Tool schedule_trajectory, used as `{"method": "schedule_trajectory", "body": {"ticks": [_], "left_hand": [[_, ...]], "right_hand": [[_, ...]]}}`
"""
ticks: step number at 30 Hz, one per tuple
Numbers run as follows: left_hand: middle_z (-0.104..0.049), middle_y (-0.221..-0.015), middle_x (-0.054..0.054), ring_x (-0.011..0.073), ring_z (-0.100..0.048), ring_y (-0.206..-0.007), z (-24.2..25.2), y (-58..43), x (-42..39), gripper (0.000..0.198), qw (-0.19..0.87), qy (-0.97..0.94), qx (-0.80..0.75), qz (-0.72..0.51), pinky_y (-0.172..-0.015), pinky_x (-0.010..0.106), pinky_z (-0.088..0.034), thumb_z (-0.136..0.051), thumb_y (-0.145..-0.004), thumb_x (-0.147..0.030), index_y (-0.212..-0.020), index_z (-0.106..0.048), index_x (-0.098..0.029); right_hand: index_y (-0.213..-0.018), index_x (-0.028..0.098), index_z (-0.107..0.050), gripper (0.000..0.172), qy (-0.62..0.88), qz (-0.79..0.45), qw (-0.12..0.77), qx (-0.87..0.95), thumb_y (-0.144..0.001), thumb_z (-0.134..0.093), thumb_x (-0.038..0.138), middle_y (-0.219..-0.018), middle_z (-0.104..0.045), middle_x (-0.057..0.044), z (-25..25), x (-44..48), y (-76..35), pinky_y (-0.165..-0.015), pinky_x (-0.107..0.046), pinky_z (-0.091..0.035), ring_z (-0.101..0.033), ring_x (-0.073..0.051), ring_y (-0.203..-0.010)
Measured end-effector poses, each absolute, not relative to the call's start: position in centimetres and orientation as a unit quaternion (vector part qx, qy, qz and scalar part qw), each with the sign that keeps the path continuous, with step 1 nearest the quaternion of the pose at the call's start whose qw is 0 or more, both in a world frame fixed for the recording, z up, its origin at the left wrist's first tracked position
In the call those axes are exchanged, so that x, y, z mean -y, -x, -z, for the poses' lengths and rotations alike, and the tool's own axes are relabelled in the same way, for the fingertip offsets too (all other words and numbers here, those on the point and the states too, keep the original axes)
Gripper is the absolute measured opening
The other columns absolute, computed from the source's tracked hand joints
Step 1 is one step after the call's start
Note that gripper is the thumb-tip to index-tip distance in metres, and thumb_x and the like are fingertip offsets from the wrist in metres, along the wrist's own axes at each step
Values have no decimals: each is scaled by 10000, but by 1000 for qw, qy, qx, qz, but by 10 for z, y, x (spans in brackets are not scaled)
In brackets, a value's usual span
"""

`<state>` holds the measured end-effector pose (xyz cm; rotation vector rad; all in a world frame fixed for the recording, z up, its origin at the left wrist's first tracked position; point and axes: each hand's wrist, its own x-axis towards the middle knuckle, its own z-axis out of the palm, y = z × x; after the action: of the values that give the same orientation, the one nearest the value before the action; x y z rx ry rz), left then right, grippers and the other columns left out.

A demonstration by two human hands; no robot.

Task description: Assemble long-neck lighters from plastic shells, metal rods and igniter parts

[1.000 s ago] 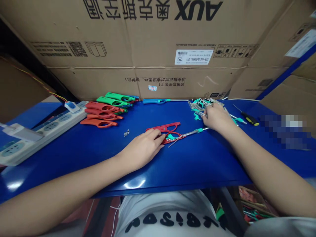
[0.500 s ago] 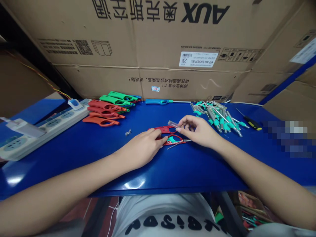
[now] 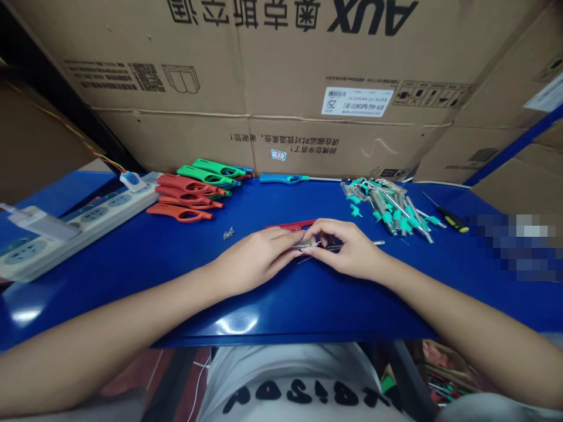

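The person's two bare hands meet at the middle of a glossy blue metal workbench [image 3: 281, 310], at about 12 o'clock from the chest. The right hand [image 3: 347, 249] has its fingers curled inward, with the thumb and fingertips closing on a small silver metal part [image 3: 304, 243]. The left hand [image 3: 257, 261] lies nearly flat with its fingers stretched toward that part, their tips right beside it; whether they grip it or only steady it, I cannot tell (the two hands hide most of it). Under the hands lies a long red plastic lighter casing [image 3: 292, 225], mostly covered. A slim steel tube [image 3: 378, 242] pokes out past the right hand at 3 o'clock.

Farther off, at 1 o'clock, sits a heap of steel tubes with teal plastic fittings [image 3: 387, 205], and a yellow-and-black screwdriver [image 3: 453, 220] lies beyond it. At 12 o'clock rests a blue plastic lighter [image 3: 281, 179]. At 11 o'clock lie stacked green plastic casings [image 3: 215, 171] and red-orange plastic casings [image 3: 185, 196], with a tiny metal spring [image 3: 228, 234] nearer the left hand. A white power strip [image 3: 74, 220] runs along the bench at 10 o'clock.
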<state>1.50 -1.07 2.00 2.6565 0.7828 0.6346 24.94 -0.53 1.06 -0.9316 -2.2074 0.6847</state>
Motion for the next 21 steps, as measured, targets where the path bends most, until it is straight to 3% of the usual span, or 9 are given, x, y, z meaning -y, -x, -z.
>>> {"method": "schedule_trajectory", "body": {"ticks": [4,7,10,16,21], "left_hand": [[-717,-1177,93,209,-686,-1079,-22,-16,11,255,183,-913,-289,-223,-952,345,-538,-443,-1040,-232,-1185,-647,-180],[-725,-1030,77,206,-693,-953,-26,-15,9,212,183,-892,-340,-233,-840,319,-534,-440,-1027,-225,-1075,-640,-172],[-700,-897,47,192,-671,-822,-30,-13,9,164,208,-862,-398,-233,-735,301,-497,-427,-1012,-219,-999,-584,-175],[-592,-718,-19,137,-564,-635,-24,-13,7,243,388,-793,-401,-243,-626,269,-446,-365,-1041,-354,-942,-512,-188],[-420,-597,-79,107,-388,-510,-15,-17,3,275,505,-708,-413,-272,-526,238,-339,-440,-996,-453,-917,-494,-195]], "right_hand": [[-973,198,-644,142,352,-260,308,845,-905,-670,321,-866,-651,-13,-10,4,-252,-597,-238,-384,-469,-103,-632],[-1057,208,-574,259,382,-261,291,838,-863,-710,314,-894,-624,-5,-10,1,-257,-560,-228,-368,-425,-95,-600],[-983,210,-540,201,387,-219,249,860,-855,-689,251,-931,-598,-16,-14,2,-261,-616,-237,-404,-485,-117,-682],[-1092,231,-621,170,300,-132,107,939,-923,-599,229,-1195,-569,-74,-20,9,-264,-744,-296,-472,-605,-179,-911],[-1040,224,-642,129,292,-164,119,935,-958,-549,190,-1180,-597,-69,-21,8,-265,-766,-294,-483,-616,-172,-925]]}}
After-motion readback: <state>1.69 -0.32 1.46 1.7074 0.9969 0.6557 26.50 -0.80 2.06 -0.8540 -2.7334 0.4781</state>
